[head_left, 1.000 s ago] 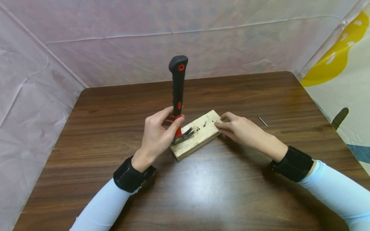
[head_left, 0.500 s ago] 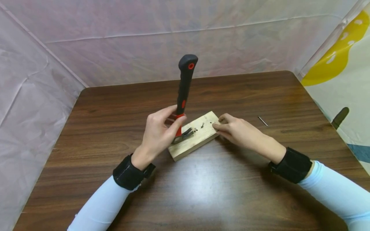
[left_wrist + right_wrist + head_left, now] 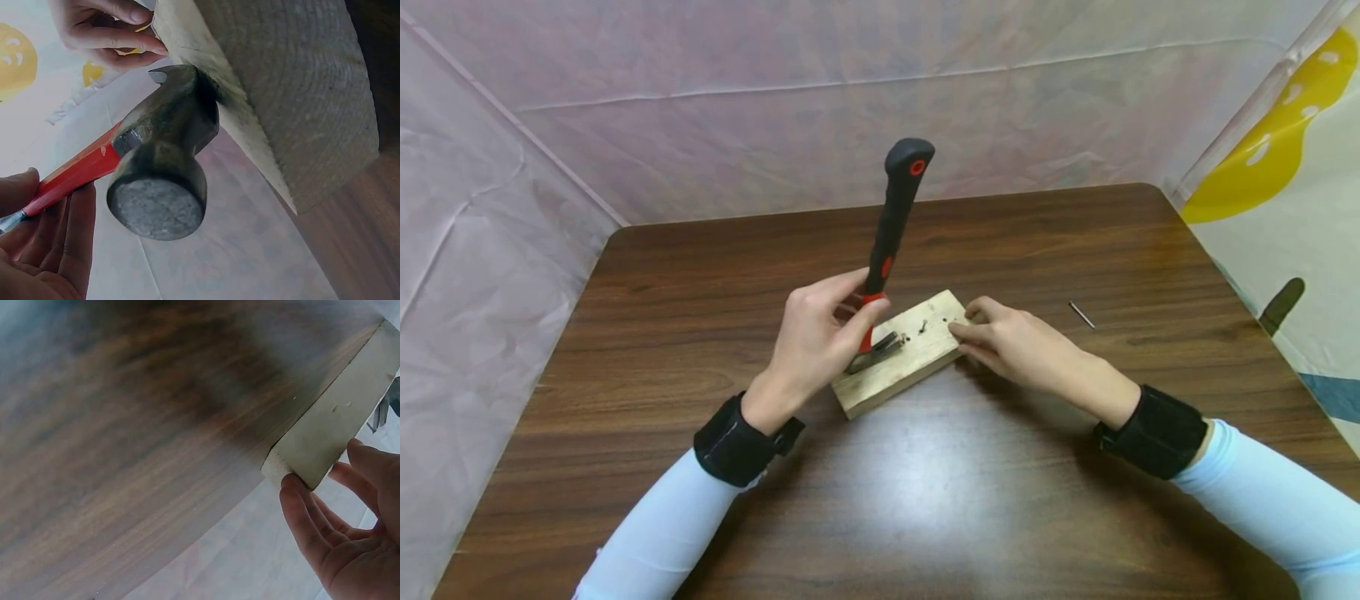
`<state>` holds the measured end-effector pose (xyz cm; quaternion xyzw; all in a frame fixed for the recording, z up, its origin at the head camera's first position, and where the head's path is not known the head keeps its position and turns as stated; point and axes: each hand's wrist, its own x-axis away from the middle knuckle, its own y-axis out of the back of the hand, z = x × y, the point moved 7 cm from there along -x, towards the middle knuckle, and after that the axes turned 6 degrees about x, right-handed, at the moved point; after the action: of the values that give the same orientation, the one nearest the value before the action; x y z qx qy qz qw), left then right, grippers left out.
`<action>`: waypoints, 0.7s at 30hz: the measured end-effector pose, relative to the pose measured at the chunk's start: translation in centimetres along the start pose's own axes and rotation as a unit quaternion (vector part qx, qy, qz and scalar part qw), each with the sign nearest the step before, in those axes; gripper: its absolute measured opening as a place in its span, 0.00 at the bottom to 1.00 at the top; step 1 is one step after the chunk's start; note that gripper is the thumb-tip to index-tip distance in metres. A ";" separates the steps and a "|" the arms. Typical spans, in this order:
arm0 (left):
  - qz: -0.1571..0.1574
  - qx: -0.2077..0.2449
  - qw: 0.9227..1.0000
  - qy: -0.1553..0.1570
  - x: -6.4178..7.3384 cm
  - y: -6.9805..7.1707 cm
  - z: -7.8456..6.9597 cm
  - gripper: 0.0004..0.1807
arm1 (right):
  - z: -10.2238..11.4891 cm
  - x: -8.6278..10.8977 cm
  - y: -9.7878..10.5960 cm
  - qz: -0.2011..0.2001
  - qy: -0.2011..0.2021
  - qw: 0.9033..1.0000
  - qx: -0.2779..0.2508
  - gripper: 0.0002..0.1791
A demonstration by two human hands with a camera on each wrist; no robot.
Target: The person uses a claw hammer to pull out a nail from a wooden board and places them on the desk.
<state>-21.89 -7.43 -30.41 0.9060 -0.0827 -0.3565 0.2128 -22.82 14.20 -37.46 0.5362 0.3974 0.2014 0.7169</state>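
Observation:
My left hand [image 3: 812, 337] grips a claw hammer [image 3: 897, 221] by the red neck below its black handle. The handle points up and leans right. The hammer's head rests on the left part of a pale wooden block [image 3: 887, 385], claw toward the right. A bent nail [image 3: 923, 326] stands in the block's top, and another small nail lies close to the claw, too small to tell if caught. My right hand [image 3: 1018, 340] holds the block's right end between thumb and fingers. In the left wrist view the round hammer face [image 3: 156, 206] hangs beside the block's end.
A loose nail [image 3: 1082, 315] lies on the brown wooden table [image 3: 715, 300], right of my right hand. Pale sheeting [image 3: 737, 142] hangs behind the table and at the left. A yellow-patterned sheet [image 3: 1262, 158] is at the right.
The hammer's handle has tilted to the right, its top moving farthest. The block has slid slightly left, with my right hand following. My left hand has shifted a little right and up.

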 end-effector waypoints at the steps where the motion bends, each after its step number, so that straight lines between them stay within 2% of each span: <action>1: 0.002 -0.001 1.000 0.001 0.0 -0.1 0.0 0.17 | 0.0 0.0 0.0 0.000 0.001 1.000 0.001 0.15; 13: 0.018 0.005 1.000 0.000 -0.5 -0.8 -0.1 0.18 | 0.0 0.1 -0.2 0.004 0.002 1.000 0.004 0.16; 21: 0.015 0.002 1.000 -0.013 -0.6 -1.0 -0.4 0.18 | 0.0 0.2 -0.2 0.006 0.001 1.000 0.009 0.16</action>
<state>-22.04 -6.24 -30.18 0.9003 -0.0998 -0.3647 0.2156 -22.75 14.27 -37.70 0.5447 0.3966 0.2028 0.7105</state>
